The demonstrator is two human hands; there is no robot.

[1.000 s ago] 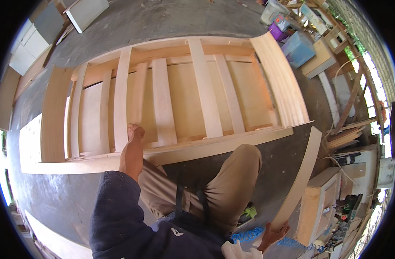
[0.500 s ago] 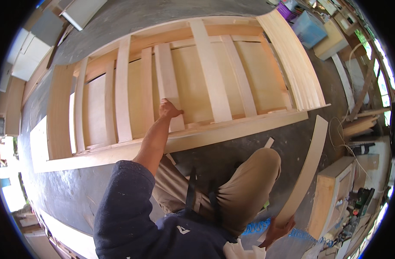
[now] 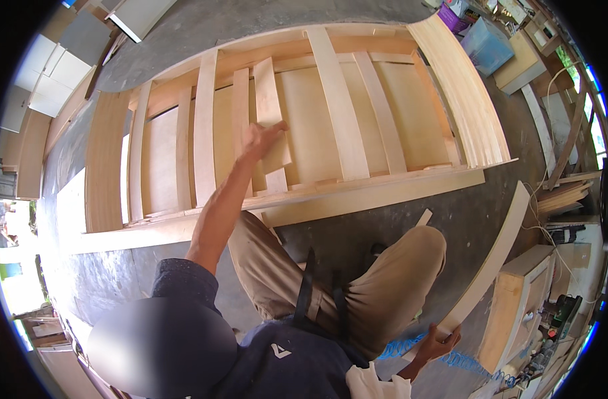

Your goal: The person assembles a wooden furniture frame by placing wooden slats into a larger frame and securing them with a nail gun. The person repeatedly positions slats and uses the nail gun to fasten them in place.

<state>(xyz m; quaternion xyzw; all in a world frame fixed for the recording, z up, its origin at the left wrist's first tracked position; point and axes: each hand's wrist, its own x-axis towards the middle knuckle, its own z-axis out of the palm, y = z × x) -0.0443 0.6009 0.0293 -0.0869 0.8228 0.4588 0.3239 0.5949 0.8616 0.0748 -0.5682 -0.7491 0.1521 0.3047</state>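
My left hand (image 3: 261, 141) is closed on a short wooden slat (image 3: 269, 93) inside a large pale wood frame (image 3: 377, 174). The slat lies at a slight tilt, its near end over another slat (image 3: 275, 181). Down at the right, my right hand (image 3: 438, 342) grips the lower end of a long, thin wooden strip (image 3: 486, 259), which stretches up and away beside my knee. Several crosspieces (image 3: 337, 106) span the frame over a light panel (image 3: 310, 120).
A wide board (image 3: 460, 86) edges the frame's right end. To my right stand a wooden drawer-like box (image 3: 506, 306) and a coiled blue hose (image 3: 397, 347). A blue plastic bin (image 3: 486, 45) is at the far right. White cabinets (image 3: 58, 73) stand at the far left.
My left hand has moved away from me with the short slat, whose near end has come off the frame's near side and exposed a slat below. My right hand keeps its grip on the strip.
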